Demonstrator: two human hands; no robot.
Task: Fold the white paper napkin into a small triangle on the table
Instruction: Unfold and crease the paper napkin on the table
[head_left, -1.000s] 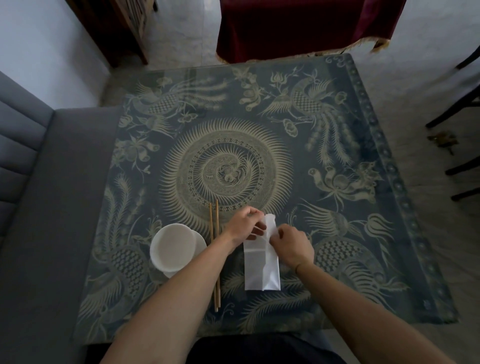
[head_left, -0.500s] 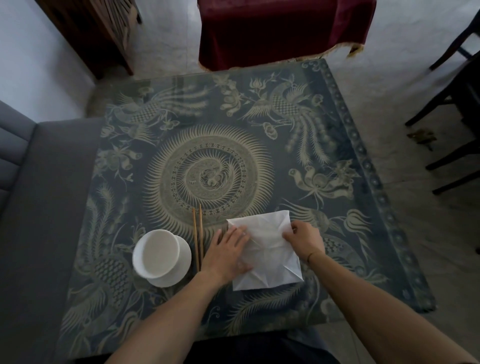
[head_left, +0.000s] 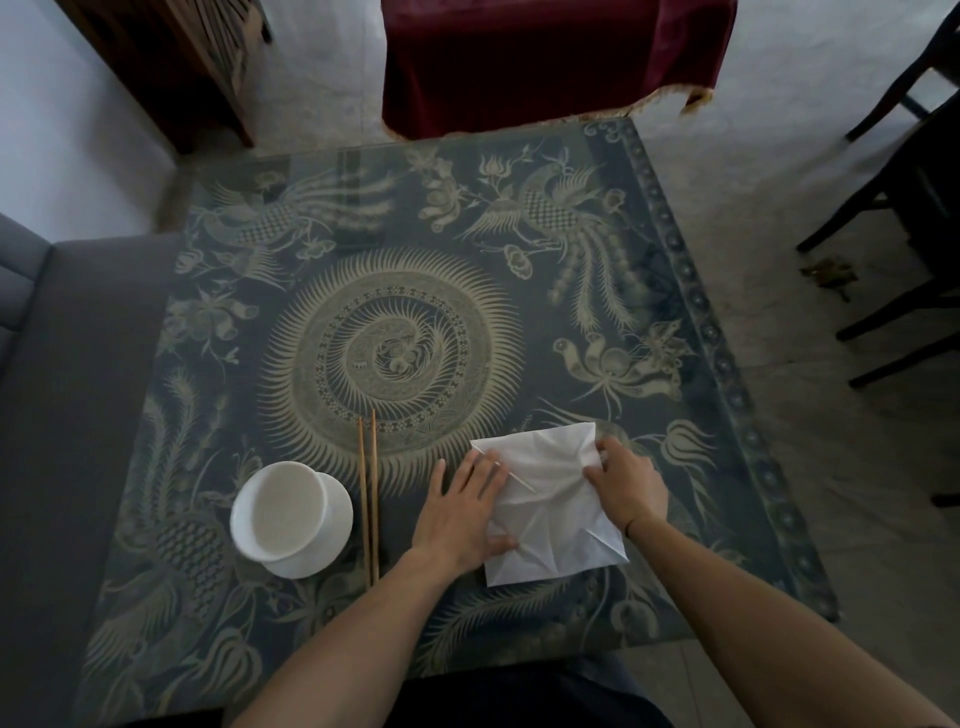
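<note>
The creased white paper napkin (head_left: 550, 512) is lying spread open, roughly square, on the near right part of the dark table with its pale bird-and-sunburst pattern (head_left: 395, 358); no writing or label is showing anywhere. The left hand (head_left: 465, 512) is pressing flat, fingers spread, on the napkin's left edge. The right hand (head_left: 626, 480) is resting on its right side, seemingly pinching a fold, beside two wooden chopsticks (head_left: 369, 493) and a white bowl on a saucer (head_left: 288, 517).

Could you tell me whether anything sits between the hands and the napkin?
Nothing visible does: the left hand and right hand already rest on the white paper napkin; the wooden chopsticks lie apart, left.
</note>
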